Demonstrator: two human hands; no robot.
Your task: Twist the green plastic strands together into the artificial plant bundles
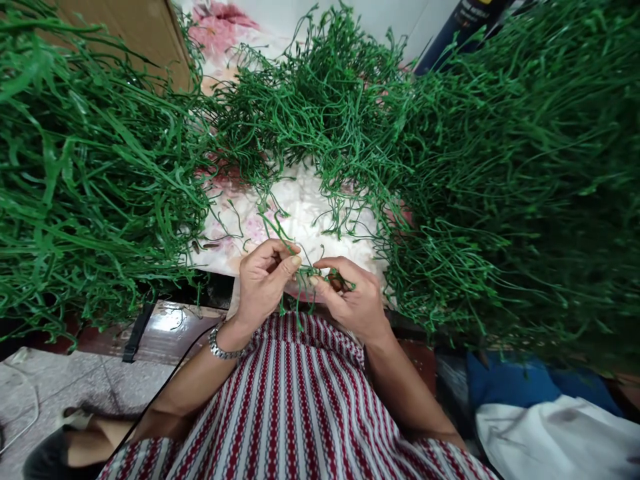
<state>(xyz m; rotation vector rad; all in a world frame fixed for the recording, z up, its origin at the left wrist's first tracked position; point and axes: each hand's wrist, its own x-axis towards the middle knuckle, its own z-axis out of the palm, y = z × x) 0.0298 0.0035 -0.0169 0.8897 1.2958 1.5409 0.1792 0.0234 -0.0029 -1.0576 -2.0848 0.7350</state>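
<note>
Two forearms (196,380) converging, left hand (267,279) near right hand (357,299), each grip pinching green stems (305,271)

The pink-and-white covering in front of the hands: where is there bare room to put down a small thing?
The middle of the pink-and-white covering shows bare, between the middle heap of stems and the left hand. A smaller patch lies just beyond the right hand, bordered by scattered stems. The left heap and right heap crowd both sides.
</note>
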